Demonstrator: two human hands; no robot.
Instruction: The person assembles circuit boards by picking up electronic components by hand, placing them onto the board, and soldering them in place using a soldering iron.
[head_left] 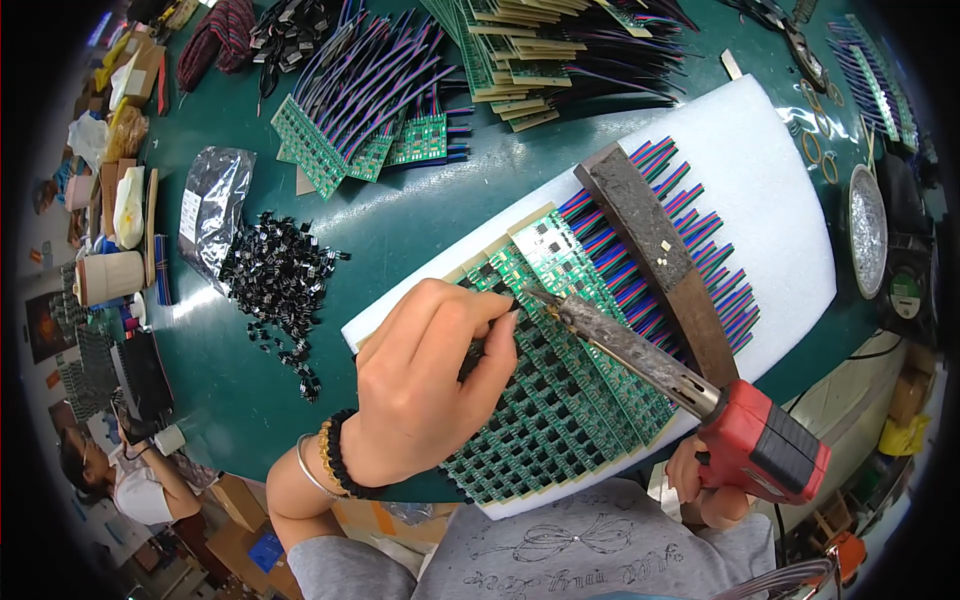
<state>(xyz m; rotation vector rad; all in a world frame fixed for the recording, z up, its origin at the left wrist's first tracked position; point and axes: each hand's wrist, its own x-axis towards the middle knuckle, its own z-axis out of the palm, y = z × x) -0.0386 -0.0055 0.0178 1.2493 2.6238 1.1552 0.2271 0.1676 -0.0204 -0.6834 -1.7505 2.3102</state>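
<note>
My left hand is closed in a pinch over green circuit boards laid in overlapping rows. Whatever sits between its fingertips is too small to make out. My right hand grips a red soldering gun from below. The gun's metal tip touches or hovers just above the boards beside my left fingertips; I cannot tell which. Many boards carry small black parts. A dark heavy bar lies across the coloured wires at the boards' far side. Beneath them is a white foam sheet.
Loose black connectors lie heaped left, by a silvery bag. Wired boards and a taller stack stand behind. A round metal dish and scissors are at right. Another person sits far left.
</note>
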